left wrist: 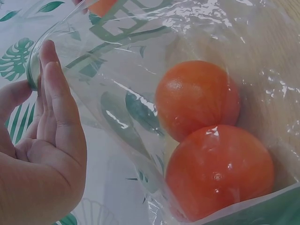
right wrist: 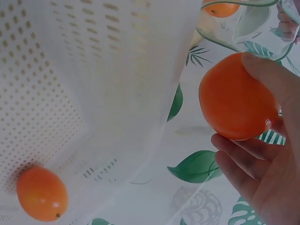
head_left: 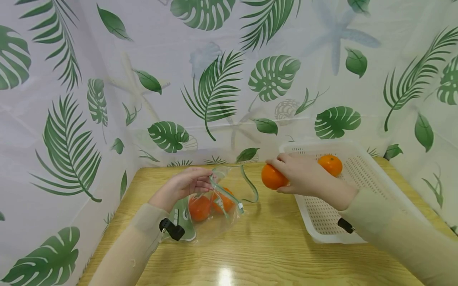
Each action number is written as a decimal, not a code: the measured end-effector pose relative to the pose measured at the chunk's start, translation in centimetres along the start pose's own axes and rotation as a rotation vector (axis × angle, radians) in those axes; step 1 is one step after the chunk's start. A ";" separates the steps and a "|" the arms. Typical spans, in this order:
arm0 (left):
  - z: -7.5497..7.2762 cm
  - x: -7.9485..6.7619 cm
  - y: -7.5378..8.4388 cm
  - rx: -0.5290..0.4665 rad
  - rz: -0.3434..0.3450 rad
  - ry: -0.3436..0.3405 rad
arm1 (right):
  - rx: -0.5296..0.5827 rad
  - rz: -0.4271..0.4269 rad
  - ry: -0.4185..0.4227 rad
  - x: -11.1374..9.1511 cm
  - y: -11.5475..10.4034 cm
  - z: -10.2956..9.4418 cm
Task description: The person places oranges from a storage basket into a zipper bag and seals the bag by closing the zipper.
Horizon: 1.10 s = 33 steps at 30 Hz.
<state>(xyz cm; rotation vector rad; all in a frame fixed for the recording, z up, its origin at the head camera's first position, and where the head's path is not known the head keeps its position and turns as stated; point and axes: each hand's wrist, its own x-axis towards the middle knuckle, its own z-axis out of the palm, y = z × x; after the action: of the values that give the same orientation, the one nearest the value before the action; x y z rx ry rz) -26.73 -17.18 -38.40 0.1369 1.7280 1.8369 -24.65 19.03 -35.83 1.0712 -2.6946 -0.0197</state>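
Observation:
My left hand (head_left: 193,183) pinches the rim of a clear zip bag (head_left: 218,226) between thumb and fingers, and the bag's mouth gapes toward the right. Two oranges lie inside it: a lower orange (left wrist: 220,173) and an upper orange (left wrist: 197,99), touching each other. My right hand (head_left: 304,174) grips another orange (right wrist: 238,97) with the thumb on one side and fingers on the other. That orange is held between the bag's mouth and the basket, over the basket's left edge. One more orange (head_left: 330,165) sits in the white basket (head_left: 311,234).
The perforated white basket stands on the right of the wooden table (head_left: 264,254). A green-edged zip strip with a white slider (head_left: 240,207) runs along the bag's mouth. Leaf-printed cloth (head_left: 229,79) hangs behind and beside the table.

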 end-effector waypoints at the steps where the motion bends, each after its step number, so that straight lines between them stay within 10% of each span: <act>1: 0.0 0.0 0.0 -0.001 0.000 0.000 | 0.001 -0.004 0.005 0.1 -0.1 0.1; 33: -0.7 -0.3 0.0 0.022 0.027 0.006 | 0.213 -0.050 0.104 4.0 -5.8 1.2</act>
<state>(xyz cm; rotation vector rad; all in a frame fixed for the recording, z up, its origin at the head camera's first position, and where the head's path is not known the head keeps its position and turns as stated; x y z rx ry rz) -26.85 -17.98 -38.38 0.1653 1.7592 1.8398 -23.81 11.95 -36.74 1.1637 -2.6204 0.3124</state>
